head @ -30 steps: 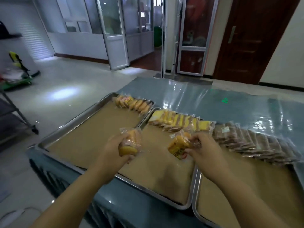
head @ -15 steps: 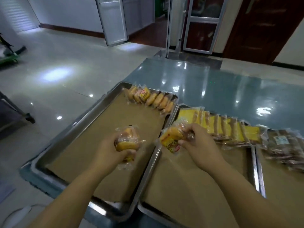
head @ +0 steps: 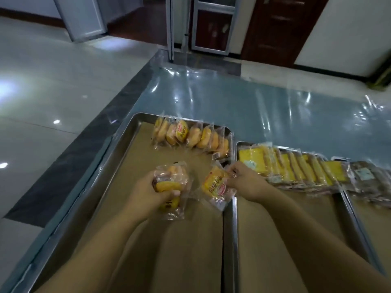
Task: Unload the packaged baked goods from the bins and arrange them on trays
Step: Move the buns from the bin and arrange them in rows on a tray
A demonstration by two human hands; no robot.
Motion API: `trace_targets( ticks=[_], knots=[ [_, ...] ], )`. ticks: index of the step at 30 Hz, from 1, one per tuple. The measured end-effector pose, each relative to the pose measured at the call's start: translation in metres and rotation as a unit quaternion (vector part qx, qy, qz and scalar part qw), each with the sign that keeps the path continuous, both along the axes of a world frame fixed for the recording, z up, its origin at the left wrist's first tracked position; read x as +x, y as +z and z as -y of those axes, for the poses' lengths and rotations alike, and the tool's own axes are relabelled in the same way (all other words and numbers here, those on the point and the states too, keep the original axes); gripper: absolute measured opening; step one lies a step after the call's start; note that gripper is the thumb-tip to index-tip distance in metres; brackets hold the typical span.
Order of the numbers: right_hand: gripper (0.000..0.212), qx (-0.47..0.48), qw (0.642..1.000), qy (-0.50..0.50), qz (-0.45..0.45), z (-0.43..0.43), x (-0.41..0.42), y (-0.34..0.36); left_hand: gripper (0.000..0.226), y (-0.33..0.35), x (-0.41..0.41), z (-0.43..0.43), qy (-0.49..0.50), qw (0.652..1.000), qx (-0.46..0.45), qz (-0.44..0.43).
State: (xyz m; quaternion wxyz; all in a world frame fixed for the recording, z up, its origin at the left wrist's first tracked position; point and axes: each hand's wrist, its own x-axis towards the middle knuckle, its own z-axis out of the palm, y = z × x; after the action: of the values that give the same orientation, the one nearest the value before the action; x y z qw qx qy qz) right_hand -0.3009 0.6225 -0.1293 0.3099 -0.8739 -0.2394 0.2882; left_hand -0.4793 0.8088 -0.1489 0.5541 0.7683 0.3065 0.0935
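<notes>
My left hand (head: 152, 191) is curled tight round a handful of wrapped buns (head: 172, 180), thumb across the front, the clear wrappers bunching out below my fingers. I hold them over the brown paper liner (head: 148, 159) of the left tray (head: 115, 153), about halfway along it; I cannot tell whether the lowest wrapper touches the paper. My right hand (head: 246, 183) pinches a single wrapped bun (head: 213, 187) by the edge of its wrapper, between thumb and fingertips. The yellow printed label faces up, and the packet hangs tilted, with its lower corner at the rim where the left tray meets the middle tray (head: 234, 229).

At the far end of the left tray, a row of the same wrapped buns (head: 190, 137) stands on edge, each leaning on the next, and the nearest of them sits just beyond the packet in my right hand. The middle tray carries a row of wrapped yellow cake slices (head: 296, 169) overlapping along its far end. Right of that, darker brown packets (head: 372, 180) lie on a third tray (head: 352, 210). All three trays sit side by side on a table covered in shiny clear film (head: 232, 98).
</notes>
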Motion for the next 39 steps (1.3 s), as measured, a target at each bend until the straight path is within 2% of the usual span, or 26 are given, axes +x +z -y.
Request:
trace_targets(
  ticks=[5,8,12,16,19,21,23,24,27,29,32,33,39],
  knots=[
    [0.026,-0.137,0.988,0.042,0.052,-0.033,0.034,-0.011,0.040,-0.007,0.035,-0.024,-0.056,0.998,-0.040,-0.010],
    [0.027,-0.108,0.991,0.005,0.082,-0.043,0.047,-0.028,0.042,-0.013,0.059,-0.029,-0.073,0.994,-0.085,-0.013],
    [0.040,-0.090,0.975,-0.039,0.200,-0.047,0.051,-0.057,0.045,-0.028,0.089,-0.030,-0.089,0.983,-0.158,-0.007],
    [0.035,-0.014,0.976,-0.066,0.206,-0.037,0.051,-0.071,0.043,-0.053,0.108,-0.029,-0.109,0.964,-0.240,-0.028],
    [0.039,0.007,0.975,-0.063,0.214,-0.030,0.049,-0.070,0.053,-0.073,0.114,-0.026,-0.069,0.956,-0.282,-0.036],
    [0.044,0.011,0.972,-0.053,0.229,-0.028,0.045,-0.070,0.075,-0.080,0.116,-0.026,-0.052,0.962,-0.264,-0.040],
    [0.045,0.017,0.971,-0.054,0.232,-0.029,0.041,-0.068,0.097,-0.081,0.118,-0.026,-0.056,0.978,-0.192,-0.051],
    [0.045,0.018,0.972,-0.059,0.228,-0.029,0.040,-0.067,0.100,-0.082,0.120,-0.026,-0.053,0.986,-0.145,-0.060],
    [0.045,0.017,0.971,-0.075,0.227,-0.030,0.036,-0.064,0.092,-0.082,0.124,-0.025,0.000,0.995,0.033,-0.095],
    [0.047,0.021,0.969,-0.070,0.237,-0.029,0.032,-0.061,0.066,-0.080,0.123,-0.022,0.010,0.987,0.132,-0.088],
    [0.047,0.037,0.965,-0.027,0.257,-0.021,0.024,-0.059,0.026,-0.080,0.115,-0.016,-0.046,0.981,0.182,-0.056],
    [0.048,0.042,0.966,-0.007,0.255,-0.018,0.021,-0.059,0.024,-0.081,0.111,-0.015,-0.074,0.977,0.193,-0.050],
    [0.094,0.005,0.979,0.124,0.159,0.005,0.015,-0.063,0.078,-0.082,0.094,-0.024,-0.196,0.968,0.149,-0.057]
  ],
)
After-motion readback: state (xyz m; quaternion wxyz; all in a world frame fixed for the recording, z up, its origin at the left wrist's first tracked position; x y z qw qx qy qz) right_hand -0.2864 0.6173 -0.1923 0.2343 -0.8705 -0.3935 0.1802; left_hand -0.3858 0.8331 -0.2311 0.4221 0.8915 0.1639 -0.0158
